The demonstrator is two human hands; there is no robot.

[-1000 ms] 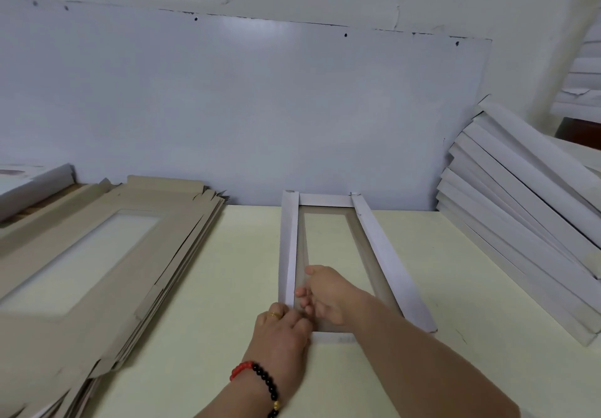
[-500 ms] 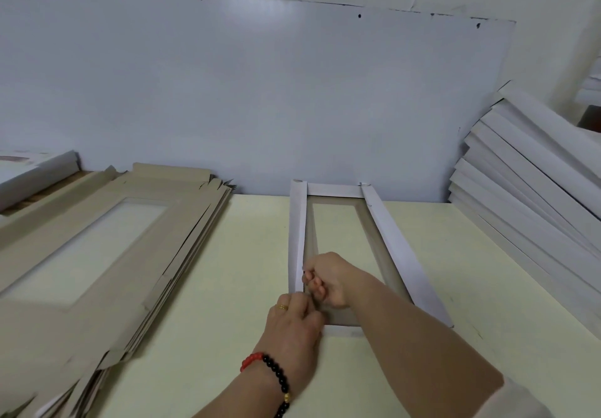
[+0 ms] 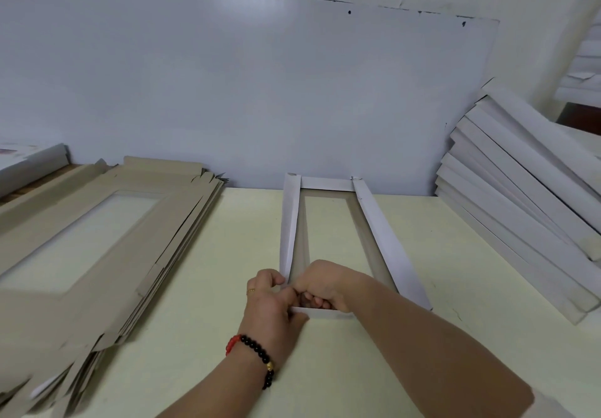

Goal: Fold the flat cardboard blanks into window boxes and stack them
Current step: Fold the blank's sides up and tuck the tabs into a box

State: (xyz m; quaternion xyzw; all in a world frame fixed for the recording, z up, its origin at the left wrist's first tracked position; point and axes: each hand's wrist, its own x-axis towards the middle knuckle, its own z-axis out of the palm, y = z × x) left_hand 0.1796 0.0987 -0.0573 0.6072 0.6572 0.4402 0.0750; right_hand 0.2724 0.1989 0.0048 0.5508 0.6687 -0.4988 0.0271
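While a stack of flat blanks (image 3: 97, 239) fills the left of the frame, the left hand (image 3: 270, 304), curled, pinches the near-left corner of the window box (image 3: 328, 232) at centre. Just right of it, the right hand (image 3: 325, 284) is fisted inside that corner, gripping the near wall. Bare table (image 3: 227, 255) lies either side; folded boxes (image 3: 527, 196) lean at right.
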